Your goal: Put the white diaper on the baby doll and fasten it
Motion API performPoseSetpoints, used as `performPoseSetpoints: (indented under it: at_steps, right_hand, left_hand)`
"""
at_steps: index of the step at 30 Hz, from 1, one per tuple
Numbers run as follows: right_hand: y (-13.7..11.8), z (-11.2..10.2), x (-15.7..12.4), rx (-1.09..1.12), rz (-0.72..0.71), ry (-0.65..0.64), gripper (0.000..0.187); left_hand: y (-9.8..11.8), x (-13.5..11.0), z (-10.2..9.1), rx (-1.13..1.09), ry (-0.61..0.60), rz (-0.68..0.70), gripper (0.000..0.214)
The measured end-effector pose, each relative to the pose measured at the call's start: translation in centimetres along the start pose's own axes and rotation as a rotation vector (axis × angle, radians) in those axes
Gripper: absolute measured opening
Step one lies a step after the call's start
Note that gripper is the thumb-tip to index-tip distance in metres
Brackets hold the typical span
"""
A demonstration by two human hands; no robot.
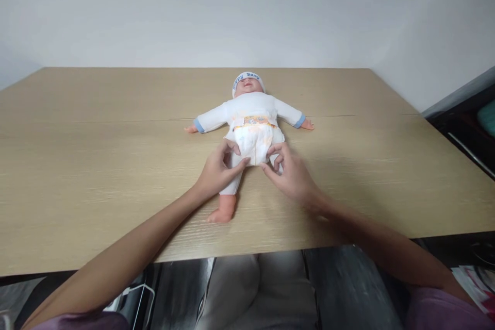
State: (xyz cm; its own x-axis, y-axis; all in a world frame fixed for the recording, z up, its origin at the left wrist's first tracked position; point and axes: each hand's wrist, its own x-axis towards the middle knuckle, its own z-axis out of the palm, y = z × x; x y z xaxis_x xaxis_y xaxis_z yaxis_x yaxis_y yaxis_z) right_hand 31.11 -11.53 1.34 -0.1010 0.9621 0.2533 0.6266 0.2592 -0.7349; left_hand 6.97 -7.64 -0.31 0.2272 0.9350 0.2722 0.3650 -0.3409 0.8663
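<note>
A baby doll [253,102] in white clothes with blue cuffs lies on its back, arms spread, its head away from me. Its white cap reads "Happy Baby". Around its hips is a white diaper [253,142] with an orange printed waistband. My left hand [220,167] has its thumb and fingers on the diaper's left leg edge, over the doll's leg. On the opposite leg edge, my right hand [288,172] pinches at the diaper with bent fingers. One bare foot [224,209] of the doll points toward me; the other leg is mostly hidden behind my right hand.
The doll lies on a light wooden table [116,165] with a thin seam across it. A pale wall [193,10] stands behind. At the right is a dark object [464,113] by the table's edge. My legs [255,289] are below the front edge.
</note>
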Motion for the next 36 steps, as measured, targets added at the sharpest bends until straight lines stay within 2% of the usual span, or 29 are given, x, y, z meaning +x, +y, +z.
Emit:
performPoseSetpoints:
  at_steps: [4, 7, 9, 11, 14, 17, 20, 24, 31, 36]
  right_hand:
    - [0.2, -0.7, 0.7, 0.02, -0.001, 0.067, 0.029]
    - [0.1, -1.3, 1.0, -0.01, 0.029, 0.078, 0.029]
    - [0.0, -1.6, 1.1, -0.029, 0.051, 0.083, 0.028]
    - [-0.1, -1.7, 1.2, -0.036, 0.048, 0.067, 0.024]
    - [0.0, -1.7, 1.1, -0.069, -0.009, 0.037, 0.018]
    - [0.1, -1.4, 0.9, -0.115, -0.067, 0.019, 0.012]
    - [0.1, -1.0, 0.7, -0.129, -0.111, 0.0, 0.01]
    - [0.1, -0.7, 0.9, -0.103, -0.099, -0.009, 0.015]
    - [1.3, -1.1, 1.9, 0.135, -0.026, -0.079, 0.027]
    - [1.8, -1.0, 2.1, 0.173, -0.026, -0.094, 0.033]
  left_hand:
    - [-0.5, 0.2, 0.4, -0.228, 0.04, -0.111, 0.047]
    - [-0.3, 0.2, 0.5, -0.3, 0.064, -0.173, 0.057]
    - [-0.1, 0.0, 0.4, -0.275, 0.07, -0.195, 0.058]
    - [0.1, -0.2, 0.1, -0.179, 0.057, -0.178, 0.05]
    - [0.6, -0.3, -0.1, 0.005, 0.011, -0.106, 0.035]
    - [0.7, 0.0, -0.1, 0.083, -0.053, -0.065, 0.033]
    - [0.5, 0.4, 0.1, 0.025, -0.092, -0.053, 0.032]
    - [0.5, 0.7, 0.0, -0.128, -0.128, -0.097, 0.032]
    - [1.4, 0.8, -0.4, -0.361, -0.164, -0.213, 0.041]
    - [1.0, 0.5, 0.0, -0.245, -0.079, -0.191, 0.045]
